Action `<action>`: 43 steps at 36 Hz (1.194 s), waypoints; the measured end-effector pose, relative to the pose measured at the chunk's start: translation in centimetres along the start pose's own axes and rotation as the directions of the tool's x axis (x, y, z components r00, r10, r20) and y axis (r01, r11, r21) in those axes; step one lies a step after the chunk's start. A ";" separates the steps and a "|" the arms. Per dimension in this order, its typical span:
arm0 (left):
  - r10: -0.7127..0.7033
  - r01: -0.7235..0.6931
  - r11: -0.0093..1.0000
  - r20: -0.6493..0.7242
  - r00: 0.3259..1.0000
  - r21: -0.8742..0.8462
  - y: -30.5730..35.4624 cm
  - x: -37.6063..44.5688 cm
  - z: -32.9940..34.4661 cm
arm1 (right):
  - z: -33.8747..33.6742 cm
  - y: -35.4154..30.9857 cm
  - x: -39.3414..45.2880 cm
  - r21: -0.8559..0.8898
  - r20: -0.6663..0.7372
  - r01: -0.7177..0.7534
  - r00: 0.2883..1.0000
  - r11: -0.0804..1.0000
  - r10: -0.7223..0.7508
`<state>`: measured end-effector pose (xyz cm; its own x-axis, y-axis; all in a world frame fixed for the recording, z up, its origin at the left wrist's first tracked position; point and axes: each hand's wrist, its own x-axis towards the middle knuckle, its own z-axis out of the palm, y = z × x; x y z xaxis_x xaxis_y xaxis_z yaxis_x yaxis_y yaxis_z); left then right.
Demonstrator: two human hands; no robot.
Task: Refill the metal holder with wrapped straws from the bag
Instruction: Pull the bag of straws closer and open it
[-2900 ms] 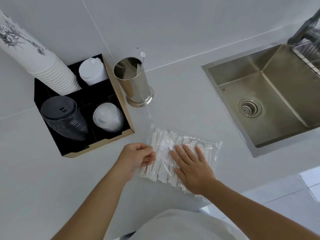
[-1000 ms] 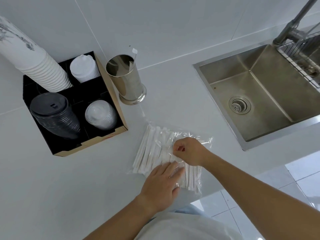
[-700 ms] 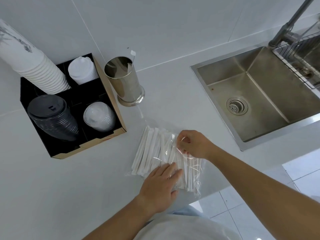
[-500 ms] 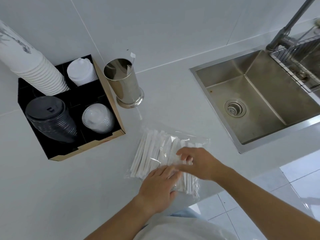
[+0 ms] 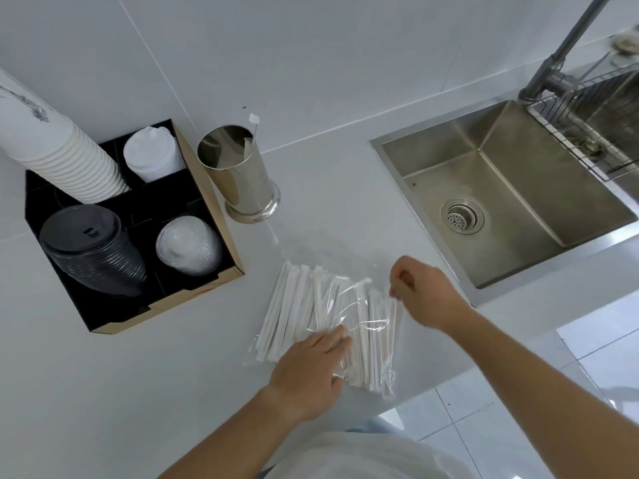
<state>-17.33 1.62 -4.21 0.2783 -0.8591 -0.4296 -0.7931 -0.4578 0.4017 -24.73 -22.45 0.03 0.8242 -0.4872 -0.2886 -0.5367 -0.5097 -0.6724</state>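
A clear plastic bag (image 5: 345, 316) of wrapped straws (image 5: 297, 305) lies flat on the white table (image 5: 103, 392), near its front edge, between the cardboard organizer and the sink. The straws inside are white paper-wrapped sticks lying roughly side by side, fanned slightly from near to far.

The left hand (image 5: 307, 369) rests palm down on the near part of the bag, its fingers (image 5: 333, 340) stretched out flat and together over the plastic, pressing it to the table rather than gripping anything. The right hand (image 5: 423, 295) is at the bag's far right corner, curled into a loose fist with thumb and fingertips pinched together; they appear to be nipping the thin plastic edge, though the film is too clear to be sure of the contact.

The metal holder (image 5: 242, 174) stands upright on the table beyond the bag, well apart from it and just beside the organizer's right wall. One wrapped straw (image 5: 251, 133) leans inside it, its tip poking above the rim.

The organizer (image 5: 214, 216) holds a stack of white paper cups (image 5: 65, 157), white lids (image 5: 152, 157), black lids (image 5: 93, 250) and clear lids (image 5: 188, 247), each in its own compartment. The steel sink (image 5: 511, 202) is set into the table on the right, with a faucet (image 5: 567, 50) and a wire rack (image 5: 594, 115) at its far corner.
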 end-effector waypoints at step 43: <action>0.021 -0.008 0.995 0.131 0.991 -0.101 -1.1 0.9 -2.3 | -4.5 3.4 12.4 0.468 -0.064 -0.283 0.934 0.837 0.352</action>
<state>-14.98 0.86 -3.17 0.1881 -0.8313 -0.5231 -0.7362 -0.4719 0.4851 -17.10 -33.40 -2.80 0.5693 -0.6799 -0.4622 -0.5984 0.0428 -0.8000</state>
